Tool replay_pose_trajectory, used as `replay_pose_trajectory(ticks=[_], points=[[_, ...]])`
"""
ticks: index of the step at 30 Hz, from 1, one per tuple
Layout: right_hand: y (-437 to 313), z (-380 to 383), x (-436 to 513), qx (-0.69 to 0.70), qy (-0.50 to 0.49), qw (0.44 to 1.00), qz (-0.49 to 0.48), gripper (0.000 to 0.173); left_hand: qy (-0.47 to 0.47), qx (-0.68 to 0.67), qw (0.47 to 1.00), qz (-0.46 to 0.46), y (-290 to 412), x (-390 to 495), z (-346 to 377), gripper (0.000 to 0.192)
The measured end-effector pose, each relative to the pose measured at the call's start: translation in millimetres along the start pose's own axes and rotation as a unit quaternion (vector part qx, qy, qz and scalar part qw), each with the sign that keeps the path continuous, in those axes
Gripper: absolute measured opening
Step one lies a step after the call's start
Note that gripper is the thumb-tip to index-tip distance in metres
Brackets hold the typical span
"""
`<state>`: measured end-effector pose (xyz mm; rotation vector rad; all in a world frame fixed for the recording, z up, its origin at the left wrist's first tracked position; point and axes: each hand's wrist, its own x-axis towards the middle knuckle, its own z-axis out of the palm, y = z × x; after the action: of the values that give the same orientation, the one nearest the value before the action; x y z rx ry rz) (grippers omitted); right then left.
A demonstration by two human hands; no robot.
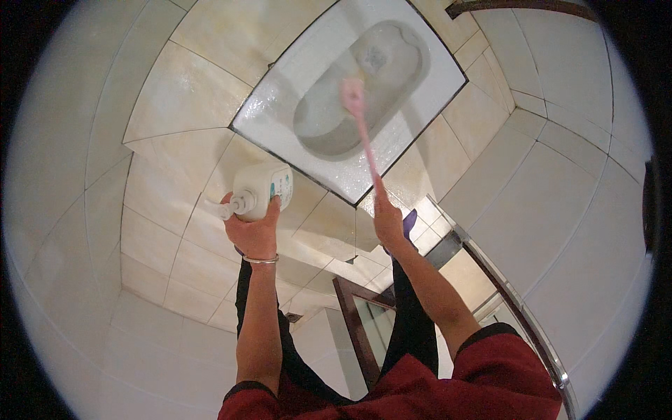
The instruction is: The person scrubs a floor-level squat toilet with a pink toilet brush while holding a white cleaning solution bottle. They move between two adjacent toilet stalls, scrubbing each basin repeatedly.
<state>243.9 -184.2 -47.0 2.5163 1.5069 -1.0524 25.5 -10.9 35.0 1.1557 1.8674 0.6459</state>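
Observation:
My left hand (254, 226) grips a white plastic pump bottle (262, 191) with a printed label, its pump nozzle pointing to the left. A metal bangle circles that wrist. In my right hand (387, 218) is the handle of a pink long-handled brush (363, 131). The brush head, slightly blurred, is over the basin of a white ceramic squat toilet (257, 113) set in the tiled floor; whether it touches the ceramic I cannot tell. Wet droplets shine on the toilet's rim. A grey patch lies in the upper part of the basin.
Beige floor tiles (178, 100) surround the toilet, with a tiled step edge below it. Pale tiled walls (530, 210) rise at both sides. A metal-edged glass partition (517, 294) runs along the lower right. A dark brown frame (357, 325) stands behind my legs.

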Motion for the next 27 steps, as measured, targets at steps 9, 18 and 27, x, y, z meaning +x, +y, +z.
replay_pose_trajectory(ticks=[9,18,27], points=[[-68,18,18,-0.115,-0.219,0.967,-0.054,0.066,0.033,-0.016,0.999,0.020,-1,8,-7,0.062],[-35,31,-57,-0.009,-0.266,0.964,0.002,0.060,0.041,0.050,0.997,0.046,-4,6,-9,0.062],[74,37,-140,-0.162,-0.076,0.982,0.059,0.052,0.013,0.035,0.999,0.022,-1,-2,-3,0.064]])
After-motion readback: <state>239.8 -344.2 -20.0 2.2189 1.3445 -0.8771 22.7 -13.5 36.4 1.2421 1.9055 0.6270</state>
